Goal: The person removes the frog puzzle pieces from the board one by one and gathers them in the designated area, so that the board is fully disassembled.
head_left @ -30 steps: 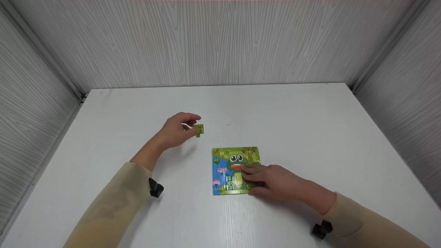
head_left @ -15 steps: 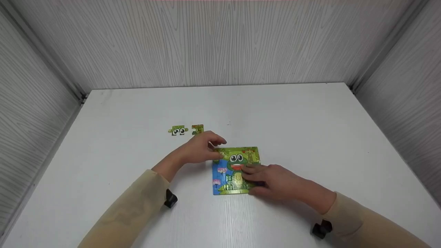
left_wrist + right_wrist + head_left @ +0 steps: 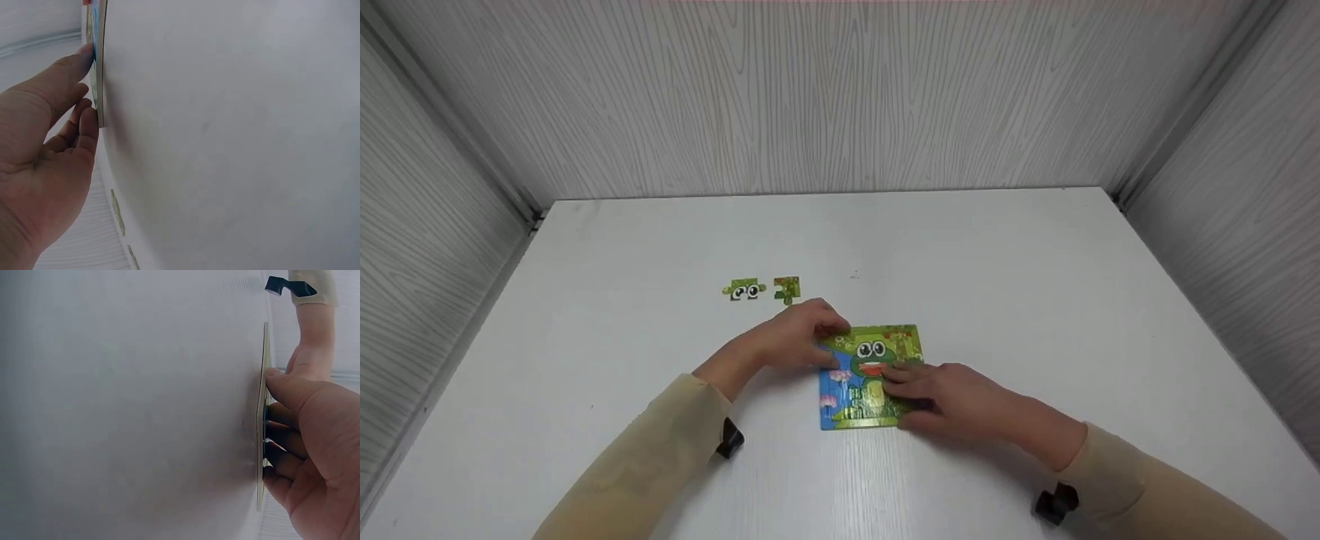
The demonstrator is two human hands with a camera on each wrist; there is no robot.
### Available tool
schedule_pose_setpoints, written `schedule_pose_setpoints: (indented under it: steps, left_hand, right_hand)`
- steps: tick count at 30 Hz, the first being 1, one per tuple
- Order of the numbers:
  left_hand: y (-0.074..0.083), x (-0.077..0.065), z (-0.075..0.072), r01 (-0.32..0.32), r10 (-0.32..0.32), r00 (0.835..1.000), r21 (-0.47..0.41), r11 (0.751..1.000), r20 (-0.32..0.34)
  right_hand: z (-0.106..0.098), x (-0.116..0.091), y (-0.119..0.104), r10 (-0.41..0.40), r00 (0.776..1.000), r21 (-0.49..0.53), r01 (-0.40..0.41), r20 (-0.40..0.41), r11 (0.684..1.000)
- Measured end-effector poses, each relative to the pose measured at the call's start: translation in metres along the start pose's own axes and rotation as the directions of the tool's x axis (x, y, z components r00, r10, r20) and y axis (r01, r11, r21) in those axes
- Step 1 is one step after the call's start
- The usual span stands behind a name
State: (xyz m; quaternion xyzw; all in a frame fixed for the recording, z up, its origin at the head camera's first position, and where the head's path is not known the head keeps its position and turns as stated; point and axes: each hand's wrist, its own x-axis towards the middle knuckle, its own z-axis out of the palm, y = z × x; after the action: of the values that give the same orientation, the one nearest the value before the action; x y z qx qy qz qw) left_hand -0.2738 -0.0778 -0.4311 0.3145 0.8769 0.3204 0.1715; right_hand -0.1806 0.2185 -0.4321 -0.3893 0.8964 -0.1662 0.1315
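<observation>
A square frog jigsaw puzzle [image 3: 856,401] in green and blue lies flat on the white table. My left hand [image 3: 791,334] is at its upper left corner, thumb on the printed face and fingertips by the top edge. In the left wrist view the left hand's thumb [image 3: 76,63] touches the board, seen edge-on. My right hand [image 3: 960,401] rests on the board's right side with fingers spread over the picture, hiding part of it. The right wrist view shows the right hand's thumb and fingertips [image 3: 274,475] against the puzzle's face.
Two loose jigsaw pieces lie beyond the left hand: one with frog eyes [image 3: 745,289] and one with green foliage [image 3: 788,289]. The white table [image 3: 1020,277] has grey wood-grain panels [image 3: 840,97] behind it and at both sides.
My left hand has left the loose pieces, uncovering the frog-eyes piece, and moved right and nearer to the puzzle's upper left corner. The right hand has stayed on the puzzle.
</observation>
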Motion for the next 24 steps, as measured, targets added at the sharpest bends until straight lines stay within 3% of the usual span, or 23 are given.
schedule_pose_setpoints:
  steps: [18,24]
  left_hand:
    - [-0.001,-0.003,-0.002,0.006,-0.007,0.999,0.02,1.0,0.044]
    - [0.0,-0.003,-0.003,0.012,-0.013,0.998,0.026,1.0,0.057]
  right_hand:
    - [-0.006,0.018,-0.019,-0.065,0.998,-0.083,0.064,-0.011,0.995]
    - [-0.006,0.026,-0.016,-0.078,0.997,-0.041,0.079,0.029,0.996]
